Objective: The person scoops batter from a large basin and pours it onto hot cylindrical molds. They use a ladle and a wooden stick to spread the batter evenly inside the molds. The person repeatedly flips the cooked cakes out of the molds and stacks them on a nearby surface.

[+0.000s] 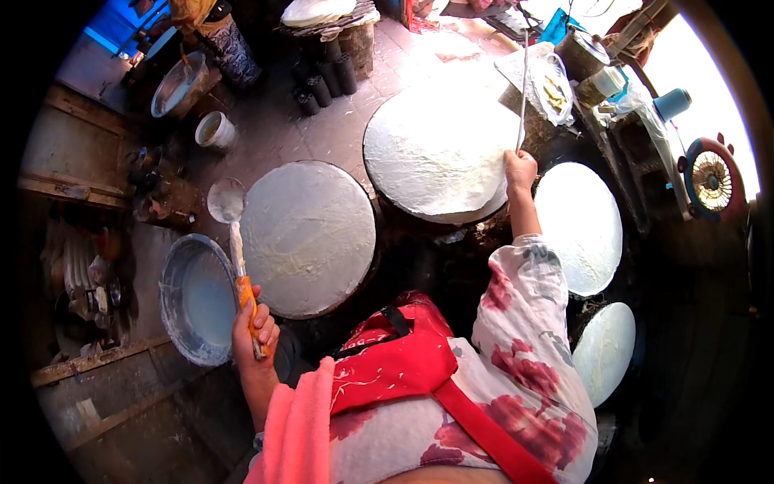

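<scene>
My left hand [256, 332] is closed round the orange handle of a batter-smeared ladle [226, 202], its bowl tipped up beside the left round griddle [310, 242]. Below that bowl stands a grey basin [167, 300] of milky white batter. My right hand [521, 169] grips a long thin stick [524, 89] that points away from me, at the right edge of the far griddle. A thin white sheet of batter [435, 153] covers that griddle, its near edge slightly uneven. Two more coated griddles, a right one [579, 230] and a lower right one [605, 355], sit beside my right arm.
A white bucket [216, 131], another basin [165, 98] and black cylindrical briquettes [324, 83] stand at the far left. A stack of white sheets [317, 11] lies beyond them. Far right are a bagged plate [554, 93], a lidded pot [582, 55] and a fan [713, 179].
</scene>
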Tool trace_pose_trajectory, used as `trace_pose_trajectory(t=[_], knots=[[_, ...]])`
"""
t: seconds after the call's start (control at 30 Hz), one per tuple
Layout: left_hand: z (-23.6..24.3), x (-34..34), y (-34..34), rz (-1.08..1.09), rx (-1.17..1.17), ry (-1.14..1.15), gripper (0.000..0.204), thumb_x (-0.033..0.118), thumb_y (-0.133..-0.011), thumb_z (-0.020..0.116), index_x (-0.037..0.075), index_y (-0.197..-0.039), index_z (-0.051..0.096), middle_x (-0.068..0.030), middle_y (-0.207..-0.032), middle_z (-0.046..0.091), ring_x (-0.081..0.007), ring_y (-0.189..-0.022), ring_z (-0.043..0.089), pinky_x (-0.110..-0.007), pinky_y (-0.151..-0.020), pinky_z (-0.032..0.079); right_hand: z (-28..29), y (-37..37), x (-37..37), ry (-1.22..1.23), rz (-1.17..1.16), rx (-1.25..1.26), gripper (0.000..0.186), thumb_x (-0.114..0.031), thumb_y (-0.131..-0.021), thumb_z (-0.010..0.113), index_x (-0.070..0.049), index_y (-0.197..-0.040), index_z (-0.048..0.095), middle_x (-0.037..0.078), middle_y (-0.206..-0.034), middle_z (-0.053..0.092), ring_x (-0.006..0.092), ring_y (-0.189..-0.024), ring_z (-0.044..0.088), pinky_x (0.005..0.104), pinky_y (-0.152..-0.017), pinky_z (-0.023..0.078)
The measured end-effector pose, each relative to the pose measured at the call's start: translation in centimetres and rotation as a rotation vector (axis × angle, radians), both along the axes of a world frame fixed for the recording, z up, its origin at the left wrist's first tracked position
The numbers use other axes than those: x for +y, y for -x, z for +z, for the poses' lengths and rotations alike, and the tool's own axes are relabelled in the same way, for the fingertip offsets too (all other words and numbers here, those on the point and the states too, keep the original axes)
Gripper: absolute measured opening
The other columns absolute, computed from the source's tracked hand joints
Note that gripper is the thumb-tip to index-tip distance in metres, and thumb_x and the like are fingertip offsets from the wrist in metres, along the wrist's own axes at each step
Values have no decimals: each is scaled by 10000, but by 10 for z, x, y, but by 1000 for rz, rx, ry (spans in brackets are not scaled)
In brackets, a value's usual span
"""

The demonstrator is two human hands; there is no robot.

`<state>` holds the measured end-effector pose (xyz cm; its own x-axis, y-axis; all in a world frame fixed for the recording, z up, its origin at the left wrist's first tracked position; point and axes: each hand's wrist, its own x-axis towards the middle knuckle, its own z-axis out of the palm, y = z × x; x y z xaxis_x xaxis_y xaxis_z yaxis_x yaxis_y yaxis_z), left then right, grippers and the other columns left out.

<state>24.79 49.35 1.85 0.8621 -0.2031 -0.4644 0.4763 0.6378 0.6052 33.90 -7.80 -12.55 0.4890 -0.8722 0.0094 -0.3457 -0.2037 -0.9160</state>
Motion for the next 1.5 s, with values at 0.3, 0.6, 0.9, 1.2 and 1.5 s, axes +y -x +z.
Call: trace_pose_trajectory(t=[0.3,0.6,0.9,1.2,1.5], knots=[[2,6,-9,-49,3,11,312,185,-989,379,14,-1241,444,-9,-626,415,-85,-391,401,-220,-365,369,121,-24,96,87,262,-312,215,-184,-824,619,24,-777,647,15,-620,599,65,-550,492,248,-525,406],[1,45,-39,-293,-39,-17,260,193,-988,404,40,-1189,465,-7,-630,428,-80,-392,419,-217,-367,371,169,104,197,-65,18,-569,181,-161,-875,626,11,-819,638,29,-716,634,60,-626,514,202,-592,399],[6,51,-53,-980,49,-17,298,228,-973,443,56,-1216,461,5,-631,425,-74,-401,415,-229,-368,361,199,416,346,-55,-493,-218,162,-146,-859,632,12,-822,621,3,-711,592,71,-657,506,234,-620,426],[-19,-1,-61,-1534,243,182,297,213,-964,456,42,-1203,492,17,-623,407,-72,-417,381,-215,-377,314,398,692,546,472,-950,911,246,-244,-881,592,1,-893,605,87,-687,576,129,-634,498,311,-626,442],[-10,-62,-2,-1787,262,152,283,202,-961,459,44,-1189,515,23,-620,387,-78,-433,365,-219,-391,310,332,683,642,325,-947,1612,119,-160,-878,450,-122,-891,562,133,-867,629,326,-823,640,481,-675,503]])
